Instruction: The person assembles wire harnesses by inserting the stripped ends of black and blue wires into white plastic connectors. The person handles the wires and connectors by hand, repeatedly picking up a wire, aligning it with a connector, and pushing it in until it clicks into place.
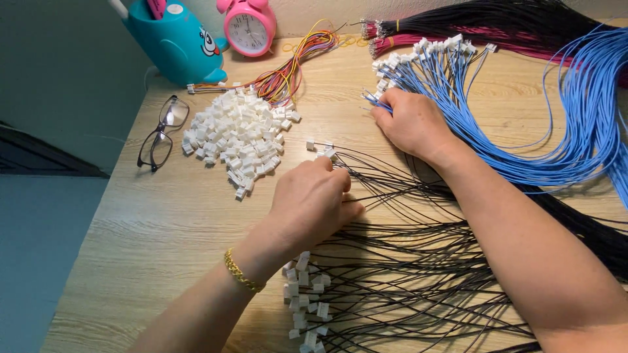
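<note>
My left hand (313, 199) rests on the wooden table (163, 222), fingers pinched on a small white connector with a black wire (325, 155) at its tip. My right hand (412, 121) reaches forward and grips the ends of blue wires (376, 101) beside the fan of blue wires (523, 131), some tipped with white connectors. A pile of loose white plastic connectors (239, 134) lies left of both hands. Black wires (405, 261) spread under my forearms, their white-connector ends (304, 294) gathered near my left wrist.
Black-framed glasses (160, 134) lie at the table's left edge. A teal pen holder (173, 42) and a pink alarm clock (247, 27) stand at the back. Multicoloured wires (294, 62) curl behind the pile; black and dark red wire bundles (471, 26) lie back right.
</note>
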